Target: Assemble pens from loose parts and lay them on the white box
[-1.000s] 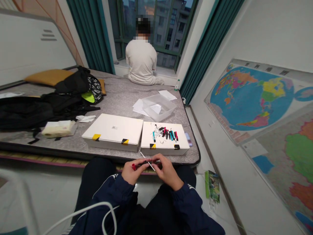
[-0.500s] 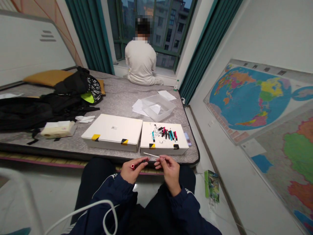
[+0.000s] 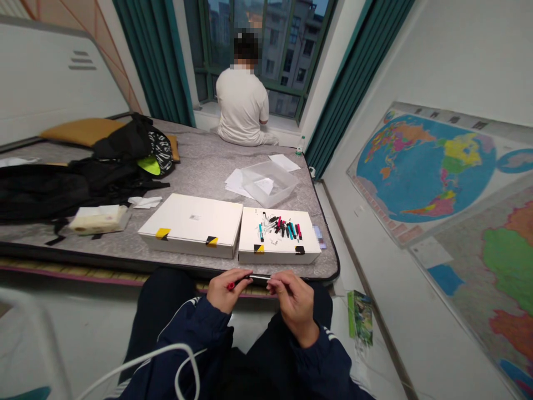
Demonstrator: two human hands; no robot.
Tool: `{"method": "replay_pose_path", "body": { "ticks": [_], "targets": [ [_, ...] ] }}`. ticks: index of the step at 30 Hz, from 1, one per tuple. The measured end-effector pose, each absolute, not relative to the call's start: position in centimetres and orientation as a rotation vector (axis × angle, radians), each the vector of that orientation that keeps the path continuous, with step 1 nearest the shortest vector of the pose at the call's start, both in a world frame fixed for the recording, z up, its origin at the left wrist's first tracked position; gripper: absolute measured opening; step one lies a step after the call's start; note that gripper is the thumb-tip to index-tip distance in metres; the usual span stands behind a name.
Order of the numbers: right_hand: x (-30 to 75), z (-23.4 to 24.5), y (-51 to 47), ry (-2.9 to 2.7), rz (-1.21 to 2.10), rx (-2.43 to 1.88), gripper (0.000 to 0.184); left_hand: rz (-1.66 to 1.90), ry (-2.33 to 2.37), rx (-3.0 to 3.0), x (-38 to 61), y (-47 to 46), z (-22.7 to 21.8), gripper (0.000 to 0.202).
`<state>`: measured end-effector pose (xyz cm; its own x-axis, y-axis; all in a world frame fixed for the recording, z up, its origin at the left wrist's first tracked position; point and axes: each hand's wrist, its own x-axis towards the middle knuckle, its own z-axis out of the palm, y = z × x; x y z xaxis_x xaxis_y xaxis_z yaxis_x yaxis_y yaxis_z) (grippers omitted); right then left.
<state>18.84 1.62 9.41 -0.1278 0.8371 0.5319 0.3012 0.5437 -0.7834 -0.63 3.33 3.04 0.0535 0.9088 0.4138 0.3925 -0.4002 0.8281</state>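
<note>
My left hand is closed around a small pen barrel; its red end sticks out below the thumb, and a black tip shows at the fingertips. My right hand pinches the far end of a thin white pen refill. The refill spans the gap between both hands, its left end at the black tip; whether it sits inside cannot be made out. Beyond my hands, a pile of red, black, blue and white pen parts lies on the right white box.
Beside it stands a larger white box on the bed. Farther back are a clear plastic bin, papers and a seated person. Tissues and black bags lie left. A white cable loops in front.
My right hand has lowered the refill, bringing it from a slant above the left fingertips into line with the barrel's black tip. My left hand has turned slightly.
</note>
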Motion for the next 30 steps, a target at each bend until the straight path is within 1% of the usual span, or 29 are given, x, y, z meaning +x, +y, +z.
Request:
{"method": "replay_pose_path", "body": {
  "ticks": [5, 11, 22, 30],
  "targets": [
    [18.4, 9.6, 2.1, -1.864, 0.581, -0.954, 0.014, 1.322, 1.278, 1.868, -0.6, 3.2, 3.1, 0.018],
    [17.3, 9.0, 2.3, -1.988, 0.625, -0.976, 0.016, 1.352, 1.204, 1.912, 0.0, 2.9, 3.4, 0.018],
    [17.2, 8.9, 2.9, -1.883, 0.661, -1.03, 0.014, 1.345, 1.151, 1.893, -0.1, 2.7, 4.3, 0.018],
    [16.6, 8.3, 3.1, -1.882, 0.709, -1.046, 0.012, 1.31, 1.216, 1.872, 0.1, 2.8, 3.3, 0.018]
  ]
}}
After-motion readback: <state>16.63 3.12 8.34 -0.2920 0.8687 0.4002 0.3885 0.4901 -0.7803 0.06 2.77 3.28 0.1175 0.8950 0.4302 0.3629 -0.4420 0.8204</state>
